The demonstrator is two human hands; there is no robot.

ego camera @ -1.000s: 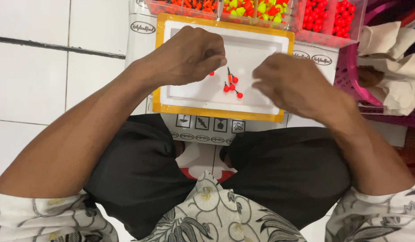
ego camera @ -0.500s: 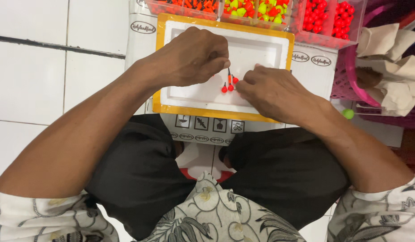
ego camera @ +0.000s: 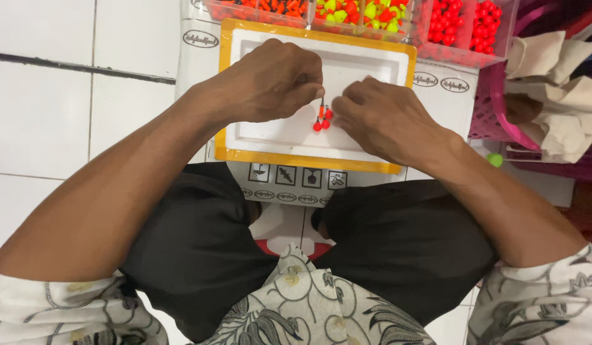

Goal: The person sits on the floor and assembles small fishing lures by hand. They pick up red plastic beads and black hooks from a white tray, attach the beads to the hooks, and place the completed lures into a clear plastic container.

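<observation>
Head view: your hands meet over the white tray (ego camera: pixel 270 137).
Left hand (ego camera: pixel 270 83) pinches the red beads (ego camera: pixel 321 119), which hang at tray centre. Right hand (ego camera: pixel 379 118) at 3 o'clock of them, fingers curled; grip unclear. Bead boxes (ego camera: pixel 462 29) at 12.

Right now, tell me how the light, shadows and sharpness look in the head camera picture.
Head view: soft, even light, with no harsh glare on the white tray; faint shadows under the left hand and right hand; hands and the small red beads sharp enough to make out; the patterned shirt at the bottom edge looks slightly soft; wide-lens stretch at the forearms.
</observation>
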